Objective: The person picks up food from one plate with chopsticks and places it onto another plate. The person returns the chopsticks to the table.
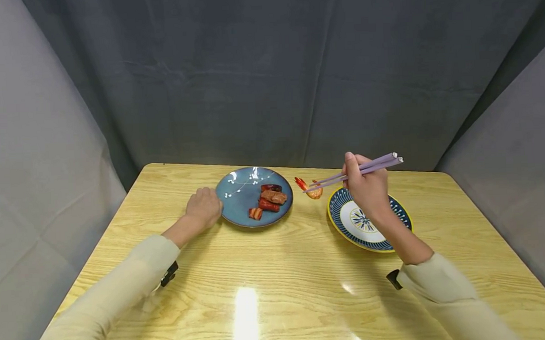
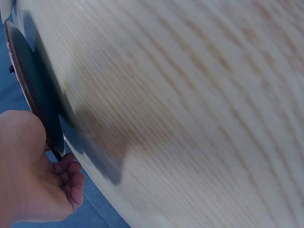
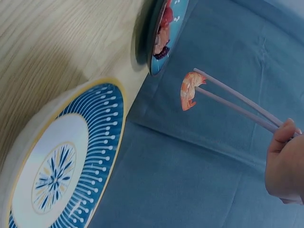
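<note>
My left hand grips the left rim of a blue plate painted with white blossoms. In the left wrist view, the curled fingers meet the plate's edge. Several pieces of reddish-brown meat lie on the plate's right side. My right hand holds a pair of lilac chopsticks. Their tips pinch an orange-and-white shrimp with a red tail, held up between the plate and a yellow-rimmed dish. That dish, blue-patterned and white in the middle, sits beneath my right hand, which partly hides it.
Both dishes stand on a light wood-grain table, towards its far edge. Behind it hangs a dark grey curtain, with pale fabric on the left and right sides.
</note>
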Motion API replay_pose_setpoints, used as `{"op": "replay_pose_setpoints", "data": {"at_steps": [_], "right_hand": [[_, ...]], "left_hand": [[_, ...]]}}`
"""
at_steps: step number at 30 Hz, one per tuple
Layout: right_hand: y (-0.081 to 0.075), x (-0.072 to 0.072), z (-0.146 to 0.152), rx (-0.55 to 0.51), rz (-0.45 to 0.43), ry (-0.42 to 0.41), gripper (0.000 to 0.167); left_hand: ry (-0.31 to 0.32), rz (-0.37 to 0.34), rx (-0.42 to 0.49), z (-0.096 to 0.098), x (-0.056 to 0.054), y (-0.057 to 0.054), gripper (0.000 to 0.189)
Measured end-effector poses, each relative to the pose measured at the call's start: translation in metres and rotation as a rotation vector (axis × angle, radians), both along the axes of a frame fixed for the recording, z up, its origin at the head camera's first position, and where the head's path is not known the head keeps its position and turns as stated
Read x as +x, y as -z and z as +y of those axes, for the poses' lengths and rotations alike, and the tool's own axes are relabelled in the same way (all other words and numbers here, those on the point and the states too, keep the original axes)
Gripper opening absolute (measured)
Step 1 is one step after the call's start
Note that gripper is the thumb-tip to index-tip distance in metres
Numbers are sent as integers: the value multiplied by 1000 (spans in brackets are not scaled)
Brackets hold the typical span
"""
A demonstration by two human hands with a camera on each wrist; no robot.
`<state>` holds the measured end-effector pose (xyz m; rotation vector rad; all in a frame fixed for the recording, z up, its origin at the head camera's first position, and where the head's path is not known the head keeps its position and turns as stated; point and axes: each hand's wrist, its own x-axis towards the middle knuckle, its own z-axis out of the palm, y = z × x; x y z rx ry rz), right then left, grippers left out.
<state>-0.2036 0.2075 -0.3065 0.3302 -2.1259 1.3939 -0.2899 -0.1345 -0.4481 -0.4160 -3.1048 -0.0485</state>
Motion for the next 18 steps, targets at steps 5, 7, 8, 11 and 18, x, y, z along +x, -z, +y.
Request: {"op": "replay_pose_setpoints", "data": {"at_steps": [5,7,8,11,18], "right_hand": [[1,-2,-8,-15,-6,-2,39],[2,-4,-11,-22,-5,2,39],[3,-5,-13,-25,-2,3,39],[5,-7,-16,-31,13,-6,39],[10,-11,-25,-43,45,-42,38]], "left_hand": [[-15,-10,15,1,0,-1,34],[-14,-11,13,2,0,-1,34],[-12,-10,10,2,0,-1,34],[-8,-3,4,2,0,0,34],[-14,0,-3,2,-1,0,34]]}}
